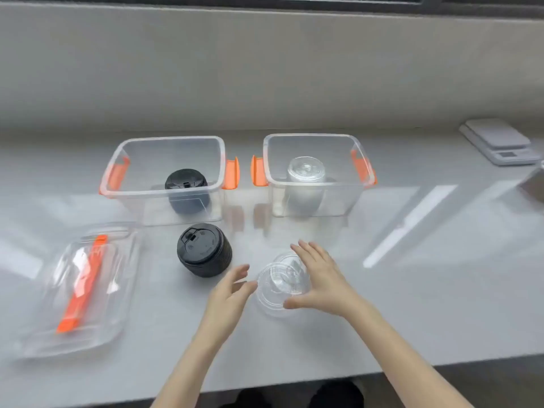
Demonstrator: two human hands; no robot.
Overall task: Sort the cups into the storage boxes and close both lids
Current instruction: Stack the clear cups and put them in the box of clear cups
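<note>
Grey counter; hands flank clear cup.

grey counter with boxes, cups, lids

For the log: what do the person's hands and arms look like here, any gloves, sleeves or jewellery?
Both the left hand and the right hand are bare, with no gloves. No rings, watch or bracelet show. Both forearms are uncovered down to the bottom edge of the picture, so no sleeve is in view. Nails look short and unpainted.
</note>
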